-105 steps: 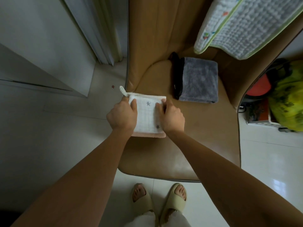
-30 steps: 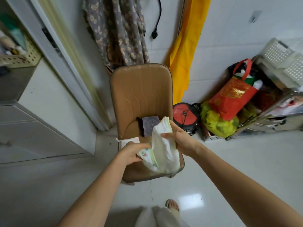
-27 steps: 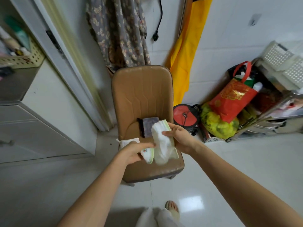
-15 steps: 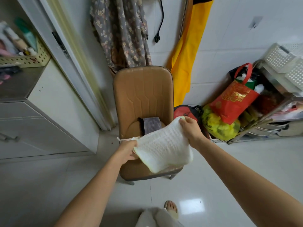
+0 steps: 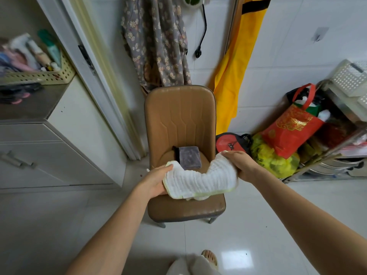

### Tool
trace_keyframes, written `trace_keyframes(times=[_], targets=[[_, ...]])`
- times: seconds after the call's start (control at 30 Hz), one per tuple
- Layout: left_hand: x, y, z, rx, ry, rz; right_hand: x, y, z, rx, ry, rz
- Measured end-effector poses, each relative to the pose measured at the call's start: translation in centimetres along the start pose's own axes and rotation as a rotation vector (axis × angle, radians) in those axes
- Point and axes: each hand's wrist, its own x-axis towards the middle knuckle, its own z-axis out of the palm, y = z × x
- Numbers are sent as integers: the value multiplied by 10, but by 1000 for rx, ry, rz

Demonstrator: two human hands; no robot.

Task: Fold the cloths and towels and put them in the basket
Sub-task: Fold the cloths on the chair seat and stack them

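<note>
**Soft white cloth held over the chair**

Left hand (image 5: 154, 182) and right hand (image 5: 241, 164) each grip one end of the white cloth (image 5: 200, 181), sagging above the chair (image 5: 179, 120). It looks light and limp; corners suit best. Two cloths visible: this and one folded grey towel (image 5: 189, 157)

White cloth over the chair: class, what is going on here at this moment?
A person holds a white cloth stretched between both hands above a brown chair. The left hand grips one end, the right hand the other, and the middle sags. A folded grey towel lies on the seat behind it.
</note>
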Motion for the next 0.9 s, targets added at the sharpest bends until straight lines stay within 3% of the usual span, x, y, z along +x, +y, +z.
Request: trace_keyframes(times=[0.13, 0.33, 0.53, 0.9], targets=[[3, 2, 1, 13, 5, 26, -5, -3, -4, 39, -141, 29], [13, 13, -2, 221, 221, 29, 12, -2, -7, -104, 111, 47], [32, 55, 7, 145, 229, 115, 39, -20, 11, -48, 148, 116], [15, 151, 22, 38, 297, 498, 50, -121, 19, 86, 141, -205]])
